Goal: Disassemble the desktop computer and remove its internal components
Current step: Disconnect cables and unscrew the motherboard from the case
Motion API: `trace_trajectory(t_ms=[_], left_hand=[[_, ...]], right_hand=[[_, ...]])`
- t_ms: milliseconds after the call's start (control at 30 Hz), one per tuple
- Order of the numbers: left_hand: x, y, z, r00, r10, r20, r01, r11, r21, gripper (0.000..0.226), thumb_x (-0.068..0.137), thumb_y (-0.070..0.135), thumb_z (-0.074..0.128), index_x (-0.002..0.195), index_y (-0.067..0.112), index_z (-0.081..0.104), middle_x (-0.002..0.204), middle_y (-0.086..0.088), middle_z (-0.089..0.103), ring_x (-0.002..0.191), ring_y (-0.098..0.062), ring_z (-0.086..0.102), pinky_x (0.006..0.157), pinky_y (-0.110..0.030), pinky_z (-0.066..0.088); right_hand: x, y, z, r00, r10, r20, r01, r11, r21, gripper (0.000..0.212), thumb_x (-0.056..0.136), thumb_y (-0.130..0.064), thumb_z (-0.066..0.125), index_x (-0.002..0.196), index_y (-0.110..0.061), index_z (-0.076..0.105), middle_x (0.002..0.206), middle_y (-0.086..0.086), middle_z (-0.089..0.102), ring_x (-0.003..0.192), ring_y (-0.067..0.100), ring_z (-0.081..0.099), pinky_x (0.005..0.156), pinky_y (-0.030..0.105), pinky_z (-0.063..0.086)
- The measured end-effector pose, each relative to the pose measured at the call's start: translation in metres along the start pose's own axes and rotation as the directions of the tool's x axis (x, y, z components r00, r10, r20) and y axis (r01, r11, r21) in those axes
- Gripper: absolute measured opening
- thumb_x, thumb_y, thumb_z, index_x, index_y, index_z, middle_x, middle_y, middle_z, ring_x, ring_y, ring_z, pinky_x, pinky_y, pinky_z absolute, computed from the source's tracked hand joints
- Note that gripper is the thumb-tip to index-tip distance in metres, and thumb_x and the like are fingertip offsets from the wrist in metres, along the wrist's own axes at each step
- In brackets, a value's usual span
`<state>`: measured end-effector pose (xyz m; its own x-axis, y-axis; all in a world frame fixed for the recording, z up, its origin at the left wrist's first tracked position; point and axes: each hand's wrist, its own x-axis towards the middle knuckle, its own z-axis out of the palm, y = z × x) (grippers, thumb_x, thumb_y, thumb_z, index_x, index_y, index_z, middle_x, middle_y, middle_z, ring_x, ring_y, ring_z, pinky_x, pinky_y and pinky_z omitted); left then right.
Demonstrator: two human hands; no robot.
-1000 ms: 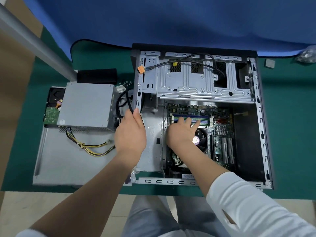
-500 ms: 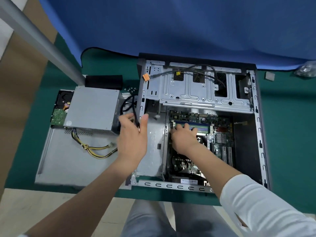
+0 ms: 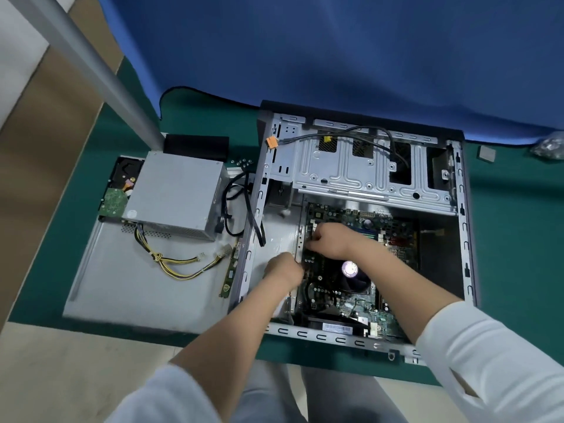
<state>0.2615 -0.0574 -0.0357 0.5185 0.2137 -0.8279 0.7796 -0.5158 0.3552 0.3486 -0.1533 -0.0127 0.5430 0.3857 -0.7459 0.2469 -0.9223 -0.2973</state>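
Both hands inside open computer case (image 3: pixel 360 227) lying on green worktop (image 3: pixel 518 254). Right hand (image 3: pixel 331 241) fingers curled at motherboard (image 3: pixel 351 288) left edge, probably working a connector; grip contents unclear. Left hand (image 3: pixel 282 270) blurred, can't tell. Power supply (image 3: pixel 177 195) and memory stick (image 3: pixel 229 274) already out, left of case. Drive cage (image 3: pixel 366 166) crowds far side.

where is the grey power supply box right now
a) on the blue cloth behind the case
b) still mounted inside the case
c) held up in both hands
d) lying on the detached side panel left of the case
d: the power supply lies on the flat side panel to the left of the open case, with its yellow and black cables trailing across the panel.
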Motion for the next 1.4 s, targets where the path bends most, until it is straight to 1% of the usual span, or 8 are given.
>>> trace_trajectory(t_ms=[100,333,633,767,1000,1167,1267,1400], left_hand=[[0.019,0.001,0.001,0.983,-0.184,-0.029,0.169,0.946,-0.275,0.029,0.092,0.017,0.058,0.112,-0.004,0.063,0.109,-0.021,0.067,0.095,-0.035,0.067,0.083,-0.040,0.056],[0.026,0.000,0.002,0.973,-0.214,-0.085,0.174,0.925,-0.339,0.020,0.082,0.009,0.063,0.099,-0.001,0.069,0.097,-0.018,0.070,0.085,-0.034,0.068,0.077,-0.040,0.058],[0.026,0.002,0.003,0.977,-0.181,-0.108,0.128,0.916,-0.380,0.015,0.074,0.009,0.058,0.078,0.001,0.071,0.077,-0.015,0.070,0.076,-0.033,0.069,0.070,-0.043,0.060],[0.024,0.002,0.004,0.975,-0.198,-0.099,0.145,0.908,-0.392,0.013,0.072,0.010,0.059,0.076,0.002,0.069,0.076,-0.015,0.070,0.074,-0.032,0.070,0.071,-0.046,0.059],[0.027,0.003,0.004,0.971,-0.209,-0.111,0.163,0.930,-0.329,0.017,0.071,0.011,0.059,0.083,0.003,0.069,0.081,-0.014,0.071,0.078,-0.031,0.069,0.077,-0.041,0.058],[0.032,0.002,0.005,0.971,-0.210,-0.118,0.174,0.950,-0.260,0.020,0.073,0.018,0.058,0.084,0.008,0.070,0.078,-0.008,0.071,0.075,-0.026,0.070,0.077,-0.036,0.058],[0.034,0.003,0.003,0.969,-0.190,-0.158,0.175,0.979,-0.107,0.017,0.075,0.025,0.057,0.083,0.013,0.067,0.080,-0.005,0.070,0.074,-0.023,0.066,0.062,-0.023,0.048],[0.030,0.001,0.011,0.941,-0.090,-0.326,0.136,0.983,0.121,0.021,0.081,0.029,0.057,0.096,0.016,0.062,0.101,-0.006,0.064,0.094,-0.026,0.056,0.069,-0.028,0.039]], right_hand=[[0.000,0.000,0.023,0.989,0.025,-0.146,-0.028,0.999,-0.020,0.025,0.095,-0.024,0.051,0.109,-0.004,0.055,0.115,0.015,0.053,0.100,0.031,0.053,0.082,0.034,0.044],[0.004,0.000,0.036,0.978,0.088,-0.188,-0.108,0.989,-0.098,0.030,0.096,-0.017,0.047,0.126,-0.012,0.049,0.126,0.011,0.047,0.122,0.031,0.041,0.099,0.049,0.031],[0.008,-0.006,0.043,0.952,0.184,-0.244,-0.218,0.968,-0.124,0.024,0.094,-0.025,0.046,0.109,-0.018,0.063,0.123,0.005,0.050,0.124,0.031,0.035,0.106,0.058,0.016],[0.010,-0.010,0.048,0.916,0.236,-0.325,-0.265,0.963,-0.047,0.013,0.084,-0.023,0.052,0.080,-0.018,0.063,0.099,0.000,0.056,0.116,0.027,0.040,0.103,0.053,0.018],[0.011,-0.015,0.050,0.878,0.294,-0.378,-0.296,0.954,0.052,0.021,0.073,-0.023,0.054,0.054,-0.019,0.045,0.070,-0.007,0.045,0.101,0.021,0.046,0.092,0.045,0.022],[0.008,-0.004,0.057,0.890,0.118,-0.440,-0.169,0.983,-0.078,0.014,0.076,-0.023,0.053,0.076,-0.020,0.067,0.081,-0.008,0.044,0.092,0.019,0.041,0.082,0.039,0.020],[0.007,-0.007,0.053,0.892,0.115,-0.437,-0.164,0.983,-0.077,0.015,0.080,-0.021,0.051,0.081,-0.019,0.067,0.086,-0.007,0.049,0.094,0.019,0.041,0.076,0.038,0.018],[0.005,-0.004,0.049,0.941,0.070,-0.331,-0.140,0.971,-0.194,0.022,0.090,-0.021,0.048,0.107,-0.016,0.061,0.117,0.003,0.051,0.112,0.027,0.042,0.091,0.046,0.029]])
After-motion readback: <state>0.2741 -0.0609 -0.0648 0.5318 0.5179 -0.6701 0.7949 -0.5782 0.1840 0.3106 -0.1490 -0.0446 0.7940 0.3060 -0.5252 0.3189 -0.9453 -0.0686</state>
